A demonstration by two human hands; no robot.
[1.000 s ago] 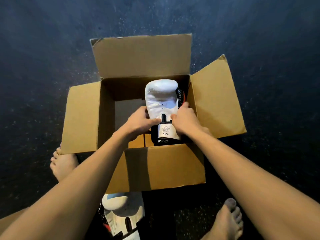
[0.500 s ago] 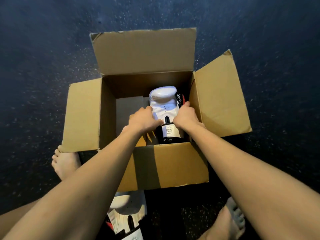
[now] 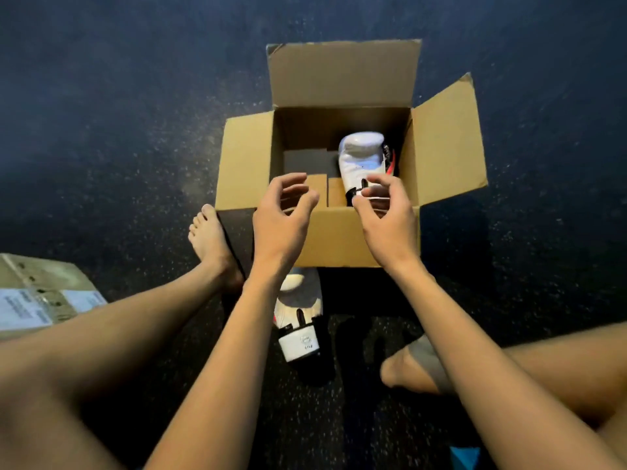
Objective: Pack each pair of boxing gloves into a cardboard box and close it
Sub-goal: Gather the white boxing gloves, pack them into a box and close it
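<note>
Head camera looks steeply down, close over the open box [image 3: 342, 237].

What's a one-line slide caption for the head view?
Empty left hand and right hand hover above the open cardboard box with one white glove inside; the second glove lies on the floor outside.

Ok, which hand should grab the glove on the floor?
Left, probably. The left hand is empty and the floor glove lies just under its wrist; the right hand sits farther off, above the boxed glove.
</note>
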